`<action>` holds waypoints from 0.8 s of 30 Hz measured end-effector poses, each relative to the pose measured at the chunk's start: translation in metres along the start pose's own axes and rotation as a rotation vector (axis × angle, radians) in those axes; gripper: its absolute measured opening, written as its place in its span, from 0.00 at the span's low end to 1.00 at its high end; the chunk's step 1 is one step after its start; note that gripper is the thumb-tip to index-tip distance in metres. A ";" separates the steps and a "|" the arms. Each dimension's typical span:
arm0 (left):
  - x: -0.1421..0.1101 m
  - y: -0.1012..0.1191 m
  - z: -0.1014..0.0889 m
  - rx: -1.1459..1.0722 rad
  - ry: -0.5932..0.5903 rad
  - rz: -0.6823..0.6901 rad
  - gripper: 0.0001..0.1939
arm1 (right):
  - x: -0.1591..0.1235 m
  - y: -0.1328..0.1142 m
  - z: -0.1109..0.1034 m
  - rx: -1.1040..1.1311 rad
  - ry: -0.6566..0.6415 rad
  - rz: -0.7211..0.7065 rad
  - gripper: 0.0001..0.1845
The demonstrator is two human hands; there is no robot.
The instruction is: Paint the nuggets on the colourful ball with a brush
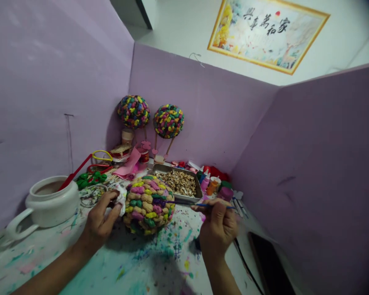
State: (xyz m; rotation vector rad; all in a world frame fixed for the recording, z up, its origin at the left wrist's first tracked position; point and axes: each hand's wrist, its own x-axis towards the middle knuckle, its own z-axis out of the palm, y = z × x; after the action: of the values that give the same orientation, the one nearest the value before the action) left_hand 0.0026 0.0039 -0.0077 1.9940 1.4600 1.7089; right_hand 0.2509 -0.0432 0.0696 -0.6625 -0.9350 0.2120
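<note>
A ball covered in peanuts (pixel 147 205) rests on the paint-spotted table, some shells painted pink, yellow, green and purple, others bare tan. At its left side, my left hand (pixel 103 215) is closed on a crumpled white tissue (pixel 121 198) that touches the ball. My right hand (pixel 218 225) pinches a paintbrush (pixel 199 203) with a blue handle. The brush tip meets a dark purple peanut on the ball's right side. Part of the ball's left edge is hidden behind the tissue.
A white mug (pixel 52 205) stands at left near red-handled scissors (pixel 76 172). Behind the ball sits a metal tray (pixel 199 190) of shell pieces, with paint bottles (pixel 212 185) beside it. Two finished-looking peanut balls (pixel 169 121) stand at the back. A dark phone-like slab (pixel 269 262) lies at right.
</note>
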 end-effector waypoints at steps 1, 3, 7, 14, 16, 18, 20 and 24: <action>0.000 -0.003 -0.001 0.006 -0.016 0.007 0.14 | -0.002 0.001 0.000 -0.030 -0.020 -0.029 0.15; 0.001 -0.010 -0.001 0.017 -0.038 0.034 0.14 | -0.005 0.001 0.001 -0.106 -0.071 -0.100 0.15; 0.001 -0.019 -0.002 0.017 -0.029 0.053 0.14 | -0.006 -0.001 -0.002 -0.208 -0.152 -0.193 0.14; 0.002 -0.011 -0.002 -0.002 -0.037 0.033 0.14 | -0.006 -0.005 -0.005 -0.318 -0.186 -0.344 0.11; 0.002 -0.012 -0.001 0.006 -0.032 0.032 0.14 | -0.007 -0.006 -0.005 -0.352 -0.199 -0.391 0.11; 0.002 -0.014 0.000 0.020 -0.016 0.039 0.14 | -0.008 -0.006 -0.005 -0.369 -0.222 -0.420 0.11; 0.003 -0.016 0.000 0.031 -0.003 0.040 0.14 | -0.009 -0.006 -0.005 -0.361 -0.237 -0.428 0.11; 0.003 -0.014 -0.001 0.050 -0.015 0.031 0.15 | -0.011 -0.001 -0.006 -0.286 -0.262 -0.393 0.09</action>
State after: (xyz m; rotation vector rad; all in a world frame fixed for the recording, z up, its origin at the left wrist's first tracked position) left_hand -0.0068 0.0132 -0.0141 2.0602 1.4896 1.6821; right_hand 0.2490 -0.0514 0.0603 -0.7074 -1.3427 -0.1938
